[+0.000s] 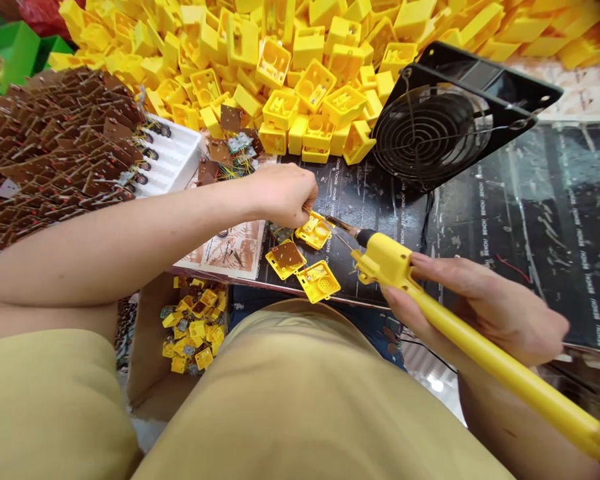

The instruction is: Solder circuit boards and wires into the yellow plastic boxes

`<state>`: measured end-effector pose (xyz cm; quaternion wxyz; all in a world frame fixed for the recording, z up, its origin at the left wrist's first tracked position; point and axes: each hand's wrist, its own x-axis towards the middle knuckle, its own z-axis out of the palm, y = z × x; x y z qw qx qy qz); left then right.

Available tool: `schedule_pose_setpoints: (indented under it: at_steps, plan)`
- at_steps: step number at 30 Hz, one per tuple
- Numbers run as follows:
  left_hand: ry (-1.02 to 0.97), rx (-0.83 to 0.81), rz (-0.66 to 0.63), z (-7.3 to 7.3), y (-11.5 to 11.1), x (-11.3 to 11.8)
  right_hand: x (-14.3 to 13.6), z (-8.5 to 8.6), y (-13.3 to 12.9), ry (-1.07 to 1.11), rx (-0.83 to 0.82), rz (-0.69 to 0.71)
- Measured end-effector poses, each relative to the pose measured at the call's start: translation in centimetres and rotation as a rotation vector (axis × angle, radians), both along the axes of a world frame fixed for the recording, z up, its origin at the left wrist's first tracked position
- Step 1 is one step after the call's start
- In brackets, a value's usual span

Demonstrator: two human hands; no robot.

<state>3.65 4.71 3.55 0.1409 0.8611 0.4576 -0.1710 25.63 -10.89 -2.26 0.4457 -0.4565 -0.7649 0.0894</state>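
My right hand [495,307] is wrapped round a yellow soldering iron [460,327], its dark tip pointing left. A thin metal tube runs beside the tip. My left hand [287,193] is closed in a pinch over an open yellow plastic case [316,232]; what its fingertips hold is hidden. The iron's tip reaches in at that same case, close to my left fingers. Just in front lie a yellow case half with a brown circuit board [286,257] on it and another open yellow case half [320,281] with a round grille.
A large heap of yellow plastic housings [280,60] fills the back. A black fan [430,133] stands tilted at the right. Stacked brown boards [55,147] lie left by a white foam tray [173,150]. Below the edge, a cardboard box [150,347] holds yellow pieces.
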Motion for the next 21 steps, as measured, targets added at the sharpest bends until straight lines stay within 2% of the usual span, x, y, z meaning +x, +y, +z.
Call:
schedule_pose_setpoints:
  at_steps: [3,5,11,17,21]
  plan:
    - [0.075,0.014,-0.035,0.4,0.2,1.0,-0.7,0.2,0.4,-0.042,0.154,0.027]
    - [0.083,0.015,-0.044,0.6,0.2,1.5,-1.0,0.4,0.6,-0.063,0.193,0.056]
    - [0.071,-0.004,-0.065,0.9,0.4,2.0,-1.4,1.2,0.9,-0.125,0.153,0.080]
    - [0.087,-0.025,-0.040,0.7,0.4,2.2,-1.5,3.0,0.8,-0.245,0.134,0.172]
    - [0.139,-0.015,-0.077,0.6,0.5,2.2,-0.6,3.7,-0.1,-0.194,0.013,0.060]
